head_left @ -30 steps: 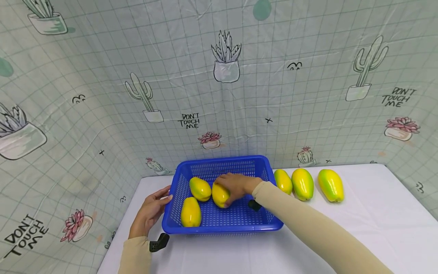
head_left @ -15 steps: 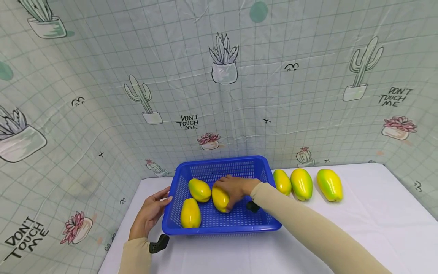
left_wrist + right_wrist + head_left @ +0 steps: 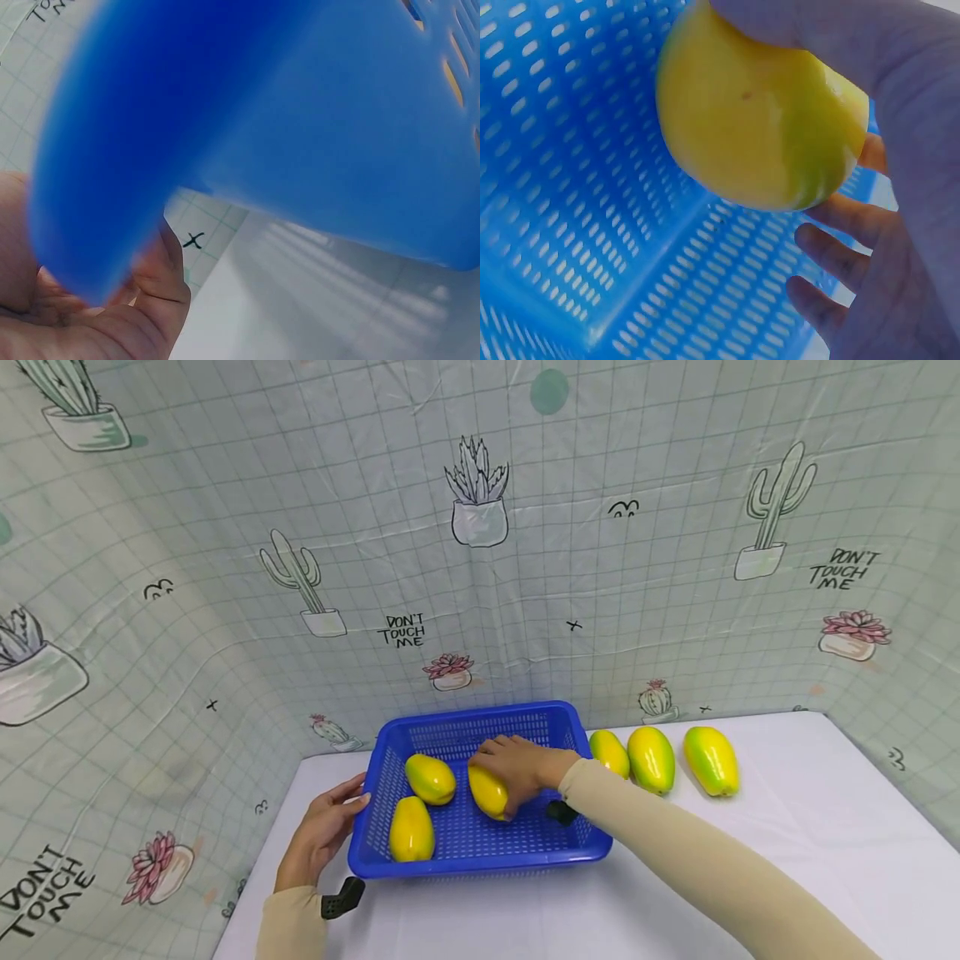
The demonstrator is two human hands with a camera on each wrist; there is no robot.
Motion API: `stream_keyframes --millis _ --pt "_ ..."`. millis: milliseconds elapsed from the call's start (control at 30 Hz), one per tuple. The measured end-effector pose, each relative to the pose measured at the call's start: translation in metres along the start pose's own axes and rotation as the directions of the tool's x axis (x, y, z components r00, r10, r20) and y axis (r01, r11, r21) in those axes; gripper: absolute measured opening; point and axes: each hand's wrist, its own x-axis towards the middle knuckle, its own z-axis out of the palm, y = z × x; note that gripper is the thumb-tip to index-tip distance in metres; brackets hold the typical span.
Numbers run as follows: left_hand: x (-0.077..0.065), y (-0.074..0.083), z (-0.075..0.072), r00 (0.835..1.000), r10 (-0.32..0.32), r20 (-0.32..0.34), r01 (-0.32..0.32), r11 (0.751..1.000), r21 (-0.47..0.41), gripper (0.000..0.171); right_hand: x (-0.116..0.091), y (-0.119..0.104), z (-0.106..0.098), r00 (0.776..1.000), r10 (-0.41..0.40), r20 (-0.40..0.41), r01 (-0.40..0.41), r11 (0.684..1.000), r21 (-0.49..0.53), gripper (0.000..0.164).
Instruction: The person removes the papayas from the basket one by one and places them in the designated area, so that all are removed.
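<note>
My right hand [image 3: 513, 766] reaches into a blue plastic basket [image 3: 480, 862] and grips a yellow-green papaya [image 3: 487, 791]. In the right wrist view the thumb lies over one side of this papaya [image 3: 742, 127] and fingers [image 3: 847, 217] reach round the other. To its left in the basket lie two more papayas, one farther back [image 3: 431, 778] and one nearer the front [image 3: 412, 829]. My left hand [image 3: 318, 832] holds the basket's left rim, which passes between thumb and fingers in the left wrist view [image 3: 150, 285].
Three papayas stand in a row on the white tablecloth right of the basket: one beside its wall [image 3: 609, 753], one in the middle [image 3: 651, 760] and one at the far right [image 3: 711, 761]. A cactus-printed cloth [image 3: 525, 593] rises behind the table.
The gripped papaya has shifted a little to the right, widening the gap to the papayas on its left. My left hand stays at the rim. The head view has turned slightly.
</note>
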Motion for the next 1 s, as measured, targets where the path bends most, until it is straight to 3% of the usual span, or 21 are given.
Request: stream_keyframes --millis 300,667,1000 --pt "0.000 -0.001 -0.001 1.000 -0.009 0.001 0.009 1.000 0.001 0.057 -0.031 0.015 -0.015 0.988 -0.039 -0.146 0.040 0.999 0.000 0.093" --pt "0.000 -0.001 -0.005 1.000 -0.013 0.003 0.013 1.000 0.011 0.057 -0.069 0.024 -0.023 0.935 -0.051 -0.351 0.065 0.998 0.026 0.094" --pt "-0.001 0.001 -0.002 1.000 -0.016 -0.003 0.016 1.000 -0.002 0.057 -0.105 0.037 -0.025 0.899 0.014 -0.438 0.022 0.997 0.078 0.094"
